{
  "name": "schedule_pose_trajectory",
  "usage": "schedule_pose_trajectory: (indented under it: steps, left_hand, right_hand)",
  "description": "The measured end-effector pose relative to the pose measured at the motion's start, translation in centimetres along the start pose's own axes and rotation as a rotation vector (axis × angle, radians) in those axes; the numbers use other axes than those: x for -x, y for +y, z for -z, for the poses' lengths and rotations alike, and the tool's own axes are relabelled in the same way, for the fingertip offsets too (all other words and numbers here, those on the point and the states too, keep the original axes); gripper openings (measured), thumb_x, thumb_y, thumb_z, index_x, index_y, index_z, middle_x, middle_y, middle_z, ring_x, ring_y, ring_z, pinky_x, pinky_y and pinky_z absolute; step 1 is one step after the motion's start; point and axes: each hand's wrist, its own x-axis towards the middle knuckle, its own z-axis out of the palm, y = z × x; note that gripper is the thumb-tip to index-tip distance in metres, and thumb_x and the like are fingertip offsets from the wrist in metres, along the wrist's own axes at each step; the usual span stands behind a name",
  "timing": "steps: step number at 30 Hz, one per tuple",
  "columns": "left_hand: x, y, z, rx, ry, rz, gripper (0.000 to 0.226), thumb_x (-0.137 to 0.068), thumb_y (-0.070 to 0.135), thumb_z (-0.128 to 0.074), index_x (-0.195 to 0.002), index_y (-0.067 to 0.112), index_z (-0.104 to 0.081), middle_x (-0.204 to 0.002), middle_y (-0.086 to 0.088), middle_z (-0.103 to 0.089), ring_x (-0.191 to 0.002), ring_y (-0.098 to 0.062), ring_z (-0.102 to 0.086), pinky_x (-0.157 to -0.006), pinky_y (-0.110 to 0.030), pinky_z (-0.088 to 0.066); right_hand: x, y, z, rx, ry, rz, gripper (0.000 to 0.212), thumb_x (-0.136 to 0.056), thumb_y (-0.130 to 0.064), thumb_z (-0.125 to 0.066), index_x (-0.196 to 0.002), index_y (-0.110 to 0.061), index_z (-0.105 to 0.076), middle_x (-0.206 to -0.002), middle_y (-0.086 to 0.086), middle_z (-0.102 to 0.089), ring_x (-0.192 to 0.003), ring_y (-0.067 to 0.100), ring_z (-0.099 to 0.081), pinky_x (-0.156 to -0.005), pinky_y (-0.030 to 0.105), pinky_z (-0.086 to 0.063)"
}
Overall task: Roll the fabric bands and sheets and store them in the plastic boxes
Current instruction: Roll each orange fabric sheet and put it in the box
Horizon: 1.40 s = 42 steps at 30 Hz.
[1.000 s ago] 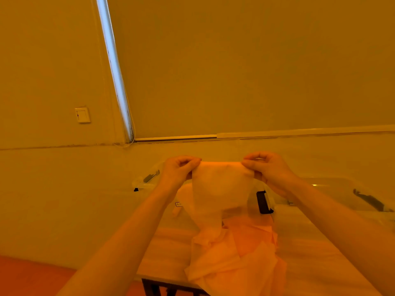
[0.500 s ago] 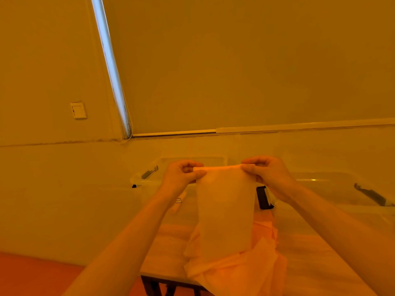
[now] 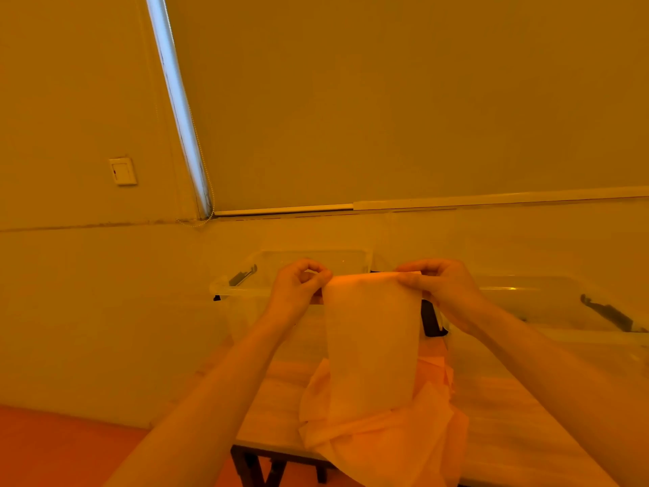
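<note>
A pale wooden table [image 3: 281, 398] carries two clear plastic boxes with dark latches: the left box [image 3: 246, 293] and the right box [image 3: 562, 311], their contents not discernible. A crumpled heap of thin, matte fabric sheets [image 3: 386, 441] lies at the table's near edge. Above it hangs a flat, translucent fabric band [image 3: 372, 339], its top edge stretched between the left hand [image 3: 298, 293] and the right hand [image 3: 446, 293], each pinching a corner between thumb and curled fingers.

Table [image 3: 281, 398] with boxes [image 3: 246, 293], fabric [image 3: 386, 434].
</note>
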Motion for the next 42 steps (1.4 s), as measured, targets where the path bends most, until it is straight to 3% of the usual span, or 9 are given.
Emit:
schedule_pose_trajectory:
  steps: [6,10,15,21,29,34,38,42]
  left_hand:
    - [0.1,-1.0,0.0,-0.010,-0.048,0.000,0.010,-0.085,0.009,-0.066,-0.094,0.013,-0.067,-0.094,-0.006,-0.069,-0.083,-0.016,-0.068,-0.067,-0.021,-0.057]
    - [0.2,-1.5,-0.3,-0.028,-0.042,0.013,0.006,-0.087,0.010,-0.064,-0.092,0.013,-0.065,-0.091,-0.004,-0.068,-0.084,-0.018,-0.067,-0.069,-0.024,-0.057]
    - [0.3,-1.8,-0.6,-0.028,-0.045,0.011,0.008,-0.090,0.011,-0.060,-0.093,0.011,-0.067,-0.094,-0.006,-0.068,-0.089,-0.020,-0.065,-0.071,-0.023,-0.056]
    - [0.3,-2.1,-1.1,-0.013,-0.075,0.020,0.010,-0.093,0.013,-0.056,-0.098,0.015,-0.065,-0.100,-0.004,-0.064,-0.087,-0.016,-0.062,-0.062,-0.021,-0.053]
    - [0.7,-2.8,-1.7,-0.009,-0.131,0.020,0.011,-0.089,0.009,-0.060,-0.093,0.019,-0.065,-0.094,0.001,-0.066,-0.083,-0.011,-0.065,-0.066,-0.020,-0.055]
    - [0.7,-3.2,-2.2,-0.049,-0.103,0.046,0.010,-0.092,0.014,-0.057,-0.097,0.013,-0.065,-0.104,-0.005,-0.063,-0.097,-0.021,-0.062,-0.078,-0.030,-0.057]
    - [0.9,-3.5,-2.4,-0.047,-0.106,0.016,0.018,-0.092,0.009,-0.056,-0.105,0.017,-0.066,-0.109,0.000,-0.063,-0.098,-0.016,-0.062,-0.075,-0.023,-0.056]
    - [0.9,-3.6,-2.4,-0.063,-0.122,-0.005,0.021,-0.089,0.005,-0.059,-0.097,0.022,-0.069,-0.102,0.008,-0.064,-0.092,-0.007,-0.060,-0.069,-0.016,-0.054]
  right_hand:
    - [0.3,0.5,-0.1,0.033,0.036,0.004,0.016,-0.082,-0.003,-0.069,-0.098,-0.005,-0.068,-0.093,0.008,-0.068,-0.087,0.022,-0.065,-0.091,0.048,-0.053]
    - [0.3,0.9,0.0,0.029,0.031,-0.006,0.011,-0.083,-0.005,-0.068,-0.093,-0.010,-0.068,-0.096,0.006,-0.066,-0.092,0.023,-0.064,-0.088,0.043,-0.054]
    - [0.5,1.5,0.1,0.004,0.023,0.014,0.012,-0.082,-0.003,-0.068,-0.092,-0.009,-0.070,-0.095,0.007,-0.068,-0.089,0.023,-0.065,-0.076,0.031,-0.057]
    - [0.8,2.1,0.7,0.040,0.014,-0.007,0.015,-0.080,-0.006,-0.071,-0.094,-0.012,-0.070,-0.100,0.007,-0.069,-0.092,0.024,-0.067,-0.078,0.036,-0.057]
    - [1.4,2.4,1.1,0.056,0.029,0.015,0.009,-0.082,-0.009,-0.069,-0.087,-0.017,-0.070,-0.093,0.002,-0.068,-0.090,0.021,-0.065,-0.083,0.040,-0.056]
    - [1.5,3.1,1.4,0.122,0.033,0.033,0.014,-0.078,-0.009,-0.074,-0.089,-0.016,-0.073,-0.097,-0.001,-0.068,-0.092,0.019,-0.066,-0.079,0.036,-0.057]
    - [1.8,3.3,1.2,0.127,0.016,0.039,0.009,-0.084,-0.010,-0.067,-0.087,-0.019,-0.071,-0.094,0.000,-0.068,-0.089,0.018,-0.065,-0.070,0.029,-0.054]
    - [1.9,3.5,1.1,0.141,0.007,0.031,0.011,-0.087,-0.012,-0.065,-0.087,-0.021,-0.071,-0.095,-0.001,-0.068,-0.091,0.017,-0.063,-0.079,0.033,-0.054]
